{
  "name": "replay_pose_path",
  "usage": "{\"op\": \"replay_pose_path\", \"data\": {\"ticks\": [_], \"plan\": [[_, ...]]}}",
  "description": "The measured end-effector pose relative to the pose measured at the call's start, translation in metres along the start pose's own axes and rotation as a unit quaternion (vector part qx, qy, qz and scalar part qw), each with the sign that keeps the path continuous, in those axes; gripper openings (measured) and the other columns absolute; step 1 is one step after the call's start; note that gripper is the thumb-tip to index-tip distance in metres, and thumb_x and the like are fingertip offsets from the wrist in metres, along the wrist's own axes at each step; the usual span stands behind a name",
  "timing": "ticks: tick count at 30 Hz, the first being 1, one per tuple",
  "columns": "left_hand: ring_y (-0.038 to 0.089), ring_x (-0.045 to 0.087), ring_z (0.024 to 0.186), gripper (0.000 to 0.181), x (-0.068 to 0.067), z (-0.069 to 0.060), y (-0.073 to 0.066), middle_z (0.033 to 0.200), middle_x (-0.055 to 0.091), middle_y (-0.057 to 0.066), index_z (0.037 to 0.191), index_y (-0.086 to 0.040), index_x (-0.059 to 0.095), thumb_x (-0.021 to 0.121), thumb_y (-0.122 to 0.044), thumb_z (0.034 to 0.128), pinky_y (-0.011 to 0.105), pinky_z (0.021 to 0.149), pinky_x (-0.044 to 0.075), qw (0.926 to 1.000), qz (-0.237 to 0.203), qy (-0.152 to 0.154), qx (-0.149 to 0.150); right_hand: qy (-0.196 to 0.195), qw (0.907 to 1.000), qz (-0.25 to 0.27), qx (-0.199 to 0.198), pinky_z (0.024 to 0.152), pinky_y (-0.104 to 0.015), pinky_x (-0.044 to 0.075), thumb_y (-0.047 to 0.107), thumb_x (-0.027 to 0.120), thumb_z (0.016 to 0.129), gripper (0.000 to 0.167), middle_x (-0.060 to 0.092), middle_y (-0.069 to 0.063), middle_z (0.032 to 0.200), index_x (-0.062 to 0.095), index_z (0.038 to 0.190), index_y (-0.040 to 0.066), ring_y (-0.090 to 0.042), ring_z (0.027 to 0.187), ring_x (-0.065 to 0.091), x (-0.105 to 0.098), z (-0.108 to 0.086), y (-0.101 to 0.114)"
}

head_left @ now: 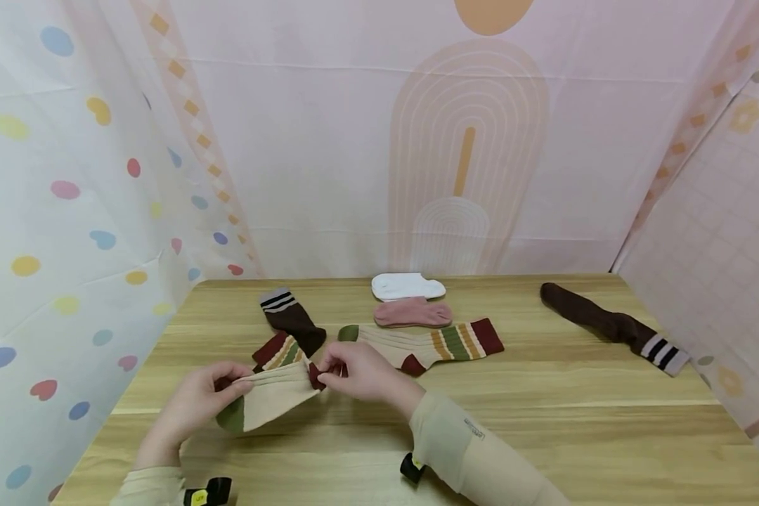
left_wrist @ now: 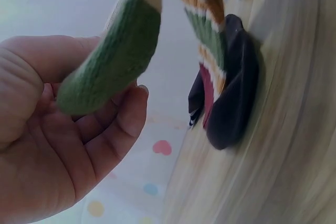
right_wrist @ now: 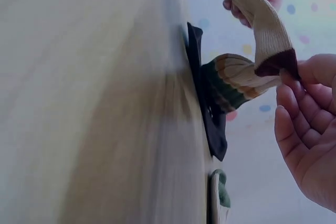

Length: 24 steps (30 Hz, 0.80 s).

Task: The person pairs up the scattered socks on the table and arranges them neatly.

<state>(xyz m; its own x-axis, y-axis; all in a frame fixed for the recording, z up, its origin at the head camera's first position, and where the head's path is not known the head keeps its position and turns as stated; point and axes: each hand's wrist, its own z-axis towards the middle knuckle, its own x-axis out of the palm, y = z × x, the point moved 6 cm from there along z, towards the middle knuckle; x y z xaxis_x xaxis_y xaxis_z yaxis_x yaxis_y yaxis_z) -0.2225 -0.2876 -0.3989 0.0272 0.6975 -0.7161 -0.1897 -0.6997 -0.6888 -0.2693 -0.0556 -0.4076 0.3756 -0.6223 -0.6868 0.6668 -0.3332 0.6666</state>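
Note:
A cream sock (head_left: 277, 397) with green toe, dark red heel and striped cuff is held up between both hands. My left hand (head_left: 196, 400) grips its toe end; in the left wrist view the green toe (left_wrist: 113, 59) lies between thumb and curled fingers of the left hand (left_wrist: 68, 124). My right hand (head_left: 362, 372) pinches the dark red heel (right_wrist: 276, 62), as the right wrist view shows with the right hand (right_wrist: 312, 129). The striped cuff (head_left: 283, 351) hangs back over a dark brown sock (head_left: 296, 320) on the table.
Right of the hands lies a matching striped sock (head_left: 392, 344). Behind it are a pink sock (head_left: 412, 312) and a white sock (head_left: 407, 287). Another dark brown sock (head_left: 597, 320) lies at the table's right. Fabric curtains (head_left: 316, 140) stand around the wooden table (head_left: 544, 422).

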Motion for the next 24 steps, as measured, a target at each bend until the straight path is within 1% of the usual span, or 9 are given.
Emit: {"op": "replay_pose_path", "data": {"ticks": [3,6,10,11,14,17,21,22,24], "plan": [[0.006,0.055,0.07,0.006,0.0,0.0,0.0,0.085,0.067,-0.003,0.097,-0.009,0.072,0.071,-0.012,0.0919,0.025,0.061,0.047,0.9999,0.004,-0.006,0.014,0.026,0.9996,-0.001,-0.015,0.069,-0.011,0.045,0.012,0.071,0.091,0.006,0.062,0.01,0.081,0.065,0.091,0.012,0.002,0.073,0.054,0.004,-0.006,0.005],[0.005,0.053,0.068,0.002,0.002,0.001,0.001,0.082,0.066,-0.005,0.093,-0.011,0.072,0.071,-0.012,0.0917,0.025,0.06,0.046,0.9994,0.013,-0.002,0.032,0.057,0.9982,-0.005,-0.018,0.069,-0.009,0.044,0.014,0.071,0.09,0.005,0.06,0.012,0.08,0.066,0.09,0.012,0.004,0.073,0.053,0.01,-0.012,0.007],[0.005,0.054,0.07,0.005,0.005,0.003,0.003,0.084,0.067,-0.004,0.09,-0.011,0.072,0.071,-0.016,0.0924,0.025,0.063,0.047,0.9984,0.03,0.007,0.047,0.094,0.9951,-0.023,-0.024,0.069,-0.007,0.042,0.015,0.071,0.09,0.004,0.058,0.015,0.079,0.068,0.089,0.014,0.008,0.072,0.051,0.022,-0.016,0.009],[0.004,0.055,0.072,0.007,0.005,0.003,0.004,0.085,0.068,-0.004,0.09,-0.01,0.072,0.071,-0.017,0.0924,0.025,0.064,0.048,0.9983,0.034,0.008,0.048,0.101,0.994,-0.029,-0.03,0.069,-0.006,0.042,0.015,0.071,0.09,0.004,0.058,0.016,0.08,0.068,0.088,0.014,0.008,0.072,0.05,0.024,-0.017,0.01],[0.005,0.057,0.074,0.002,0.007,0.004,0.006,0.087,0.068,-0.004,0.089,-0.012,0.072,0.072,-0.013,0.091,0.025,0.066,0.049,0.9983,0.038,0.009,0.043,0.12,0.9906,-0.051,-0.042,0.069,-0.005,0.04,0.015,0.071,0.091,0.004,0.059,0.016,0.081,0.068,0.088,0.015,0.01,0.071,0.05,0.031,-0.017,0.013],[0.005,0.057,0.073,0.003,0.009,0.004,0.008,0.087,0.067,-0.005,0.089,-0.012,0.071,0.073,-0.01,0.0895,0.026,0.065,0.05,0.9986,0.036,0.015,0.037,0.138,0.9871,-0.066,-0.046,0.069,-0.004,0.039,0.016,0.07,0.092,0.004,0.059,0.017,0.081,0.068,0.088,0.016,0.01,0.071,0.049,0.036,-0.017,0.013],[0.005,0.055,0.072,0.004,0.01,0.004,0.01,0.084,0.066,-0.005,0.088,-0.011,0.07,0.074,-0.008,0.0888,0.026,0.064,0.049,0.999,0.028,0.019,0.03,0.155,0.9847,-0.073,-0.035,0.068,-0.005,0.039,0.022,0.069,0.093,0.008,0.059,0.018,0.079,0.068,0.087,0.017,0.011,0.071,0.049,0.041,-0.012,0.007],[0.005,0.055,0.071,0.005,0.01,0.004,0.011,0.083,0.065,-0.005,0.087,-0.011,0.07,0.074,-0.007,0.0886,0.025,0.063,0.049,0.999,0.028,0.019,0.03,0.152,0.9849,-0.078,-0.026,0.067,-0.005,0.039,0.025,0.069,0.094,0.01,0.058,0.019,0.078,0.068,0.086,0.019,0.011,0.07,0.049,0.041,-0.01,0.003],[0.004,0.054,0.071,0.007,0.01,0.004,0.012,0.082,0.065,-0.005,0.086,-0.011,0.07,0.073,-0.006,0.0884,0.025,0.063,0.049,0.9991,0.025,0.019,0.028,0.136,0.9872,-0.082,-0.008,0.066,-0.007,0.04,0.029,0.068,0.094,0.013,0.058,0.02,0.077,0.068,0.085,0.021,0.009,0.069,0.05,0.037,-0.003,-0.004]]}}
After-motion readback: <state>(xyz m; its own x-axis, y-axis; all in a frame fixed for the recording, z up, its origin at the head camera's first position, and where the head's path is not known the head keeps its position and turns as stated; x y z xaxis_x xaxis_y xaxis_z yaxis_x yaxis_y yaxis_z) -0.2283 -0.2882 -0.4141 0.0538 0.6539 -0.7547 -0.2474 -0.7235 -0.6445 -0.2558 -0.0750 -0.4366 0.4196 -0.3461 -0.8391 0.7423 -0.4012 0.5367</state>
